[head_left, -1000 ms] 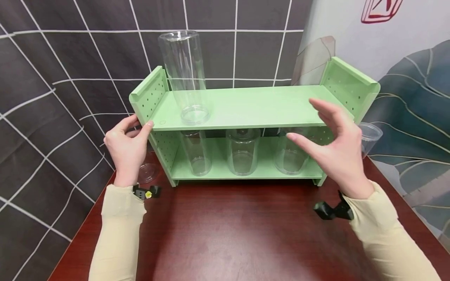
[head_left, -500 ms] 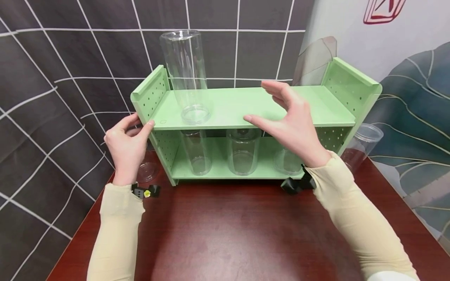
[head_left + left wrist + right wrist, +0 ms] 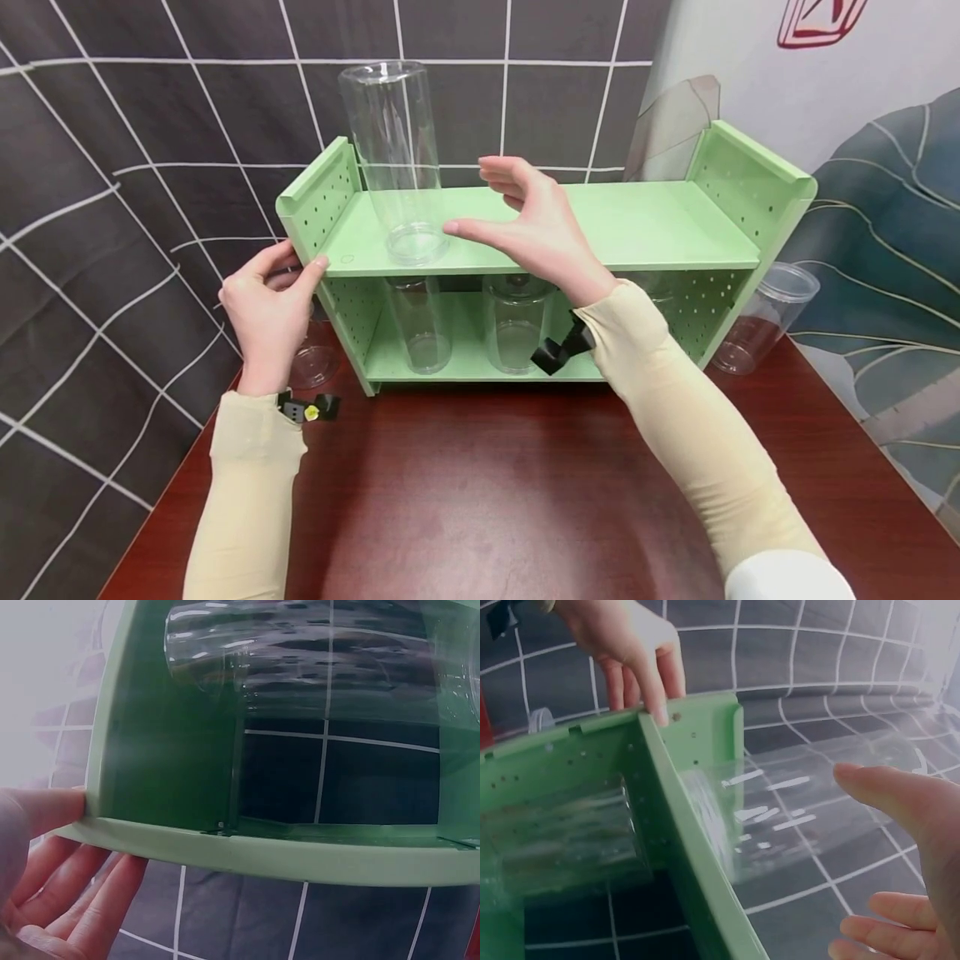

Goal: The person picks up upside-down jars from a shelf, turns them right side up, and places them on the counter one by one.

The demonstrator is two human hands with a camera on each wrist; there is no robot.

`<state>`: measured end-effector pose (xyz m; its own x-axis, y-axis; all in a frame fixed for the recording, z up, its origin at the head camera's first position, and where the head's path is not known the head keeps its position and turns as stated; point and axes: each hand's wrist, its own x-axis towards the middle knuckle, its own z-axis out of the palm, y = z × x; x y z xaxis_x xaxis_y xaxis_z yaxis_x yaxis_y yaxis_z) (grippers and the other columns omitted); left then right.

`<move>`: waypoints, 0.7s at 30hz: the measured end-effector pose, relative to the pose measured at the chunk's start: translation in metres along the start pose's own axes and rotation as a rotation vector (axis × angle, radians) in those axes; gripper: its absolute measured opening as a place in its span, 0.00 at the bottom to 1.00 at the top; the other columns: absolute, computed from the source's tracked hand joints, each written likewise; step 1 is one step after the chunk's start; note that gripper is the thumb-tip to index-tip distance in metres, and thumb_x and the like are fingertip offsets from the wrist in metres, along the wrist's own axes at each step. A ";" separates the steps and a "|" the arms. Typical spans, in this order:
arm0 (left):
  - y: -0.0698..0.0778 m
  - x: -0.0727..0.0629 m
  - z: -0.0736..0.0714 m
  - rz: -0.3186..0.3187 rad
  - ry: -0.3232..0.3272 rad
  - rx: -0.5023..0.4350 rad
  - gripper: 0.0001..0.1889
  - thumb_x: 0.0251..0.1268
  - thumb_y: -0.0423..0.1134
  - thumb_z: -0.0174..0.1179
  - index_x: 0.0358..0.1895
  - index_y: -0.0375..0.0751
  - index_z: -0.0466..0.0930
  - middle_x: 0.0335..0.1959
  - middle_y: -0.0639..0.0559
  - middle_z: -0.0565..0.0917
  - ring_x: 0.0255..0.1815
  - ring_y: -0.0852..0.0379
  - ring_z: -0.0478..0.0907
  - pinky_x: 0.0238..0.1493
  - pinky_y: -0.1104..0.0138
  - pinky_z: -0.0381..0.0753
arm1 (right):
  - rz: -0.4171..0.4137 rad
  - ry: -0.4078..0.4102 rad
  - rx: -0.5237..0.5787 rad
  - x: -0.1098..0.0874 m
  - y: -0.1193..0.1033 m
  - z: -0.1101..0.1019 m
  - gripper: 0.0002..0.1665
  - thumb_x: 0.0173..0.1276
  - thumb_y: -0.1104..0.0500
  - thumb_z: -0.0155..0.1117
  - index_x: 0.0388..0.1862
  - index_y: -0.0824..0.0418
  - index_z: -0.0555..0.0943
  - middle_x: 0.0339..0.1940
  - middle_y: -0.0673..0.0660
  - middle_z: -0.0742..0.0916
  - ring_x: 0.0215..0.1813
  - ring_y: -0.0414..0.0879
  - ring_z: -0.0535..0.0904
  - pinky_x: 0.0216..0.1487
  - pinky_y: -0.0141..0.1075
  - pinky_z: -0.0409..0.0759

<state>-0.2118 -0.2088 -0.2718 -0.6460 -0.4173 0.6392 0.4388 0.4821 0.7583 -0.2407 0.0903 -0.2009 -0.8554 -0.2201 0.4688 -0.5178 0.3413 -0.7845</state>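
Note:
My left hand (image 3: pixel 267 312) grips the front edge of the left side panel of a green two-tier shelf (image 3: pixel 637 225). In the left wrist view its thumb and fingers (image 3: pixel 112 900) lie on opposite faces of that panel. On the upper tier at the left stands a tall clear plastic jar (image 3: pixel 393 150). My right hand (image 3: pixel 540 225) hangs just right of the jar with thumb and fingers spread apart, holding nothing. The right wrist view has a gap between the jar (image 3: pixel 802 810) and the fingers.
Clear jars stand on the lower tier, among them a narrow jar (image 3: pixel 420 333) and a middle jar (image 3: pixel 517 333). Another jar (image 3: pixel 772 308) stands right of the shelf. A clear round container (image 3: pixel 313 365) sits at its left. The red-brown table (image 3: pixel 480 492) extends in front.
My right hand has moved left across the front of the shelf, from its right end to beside the tall jar. My left hand keeps its grip on the shelf panel.

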 end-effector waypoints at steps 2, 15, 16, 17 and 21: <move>-0.001 0.000 0.000 0.000 0.003 0.002 0.17 0.56 0.38 0.77 0.50 0.40 0.90 0.42 0.44 0.89 0.30 0.74 0.83 0.37 0.78 0.83 | 0.032 -0.024 0.003 0.003 -0.002 0.007 0.51 0.51 0.41 0.84 0.72 0.52 0.73 0.65 0.46 0.80 0.67 0.39 0.73 0.66 0.27 0.68; -0.002 0.001 -0.001 -0.007 0.010 0.026 0.17 0.56 0.39 0.78 0.48 0.37 0.90 0.39 0.45 0.89 0.29 0.73 0.83 0.36 0.78 0.82 | 0.030 -0.082 0.035 0.012 -0.002 0.044 0.55 0.50 0.45 0.85 0.74 0.59 0.70 0.65 0.56 0.81 0.64 0.45 0.78 0.62 0.29 0.74; -0.002 0.001 -0.001 -0.006 0.011 0.027 0.17 0.56 0.39 0.78 0.48 0.37 0.90 0.39 0.45 0.89 0.29 0.73 0.83 0.36 0.79 0.82 | 0.031 -0.083 0.036 0.013 -0.002 0.045 0.56 0.51 0.46 0.85 0.75 0.59 0.69 0.65 0.56 0.81 0.63 0.45 0.78 0.61 0.29 0.75; -0.003 0.001 -0.001 -0.004 0.010 0.029 0.17 0.56 0.39 0.77 0.48 0.37 0.89 0.39 0.45 0.89 0.29 0.73 0.83 0.36 0.79 0.82 | 0.033 -0.083 0.034 0.013 -0.002 0.047 0.56 0.51 0.46 0.85 0.75 0.59 0.69 0.65 0.57 0.81 0.62 0.45 0.79 0.60 0.29 0.76; -0.004 0.001 -0.001 0.000 0.007 0.033 0.17 0.57 0.39 0.77 0.48 0.37 0.89 0.39 0.45 0.89 0.29 0.73 0.83 0.36 0.79 0.82 | 0.032 -0.079 0.013 0.014 0.000 0.052 0.54 0.51 0.45 0.85 0.75 0.57 0.69 0.64 0.57 0.82 0.60 0.46 0.81 0.58 0.31 0.78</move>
<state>-0.2134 -0.2113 -0.2741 -0.6420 -0.4226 0.6397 0.4178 0.5068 0.7541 -0.2519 0.0394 -0.2155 -0.8676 -0.2808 0.4103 -0.4894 0.3371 -0.8042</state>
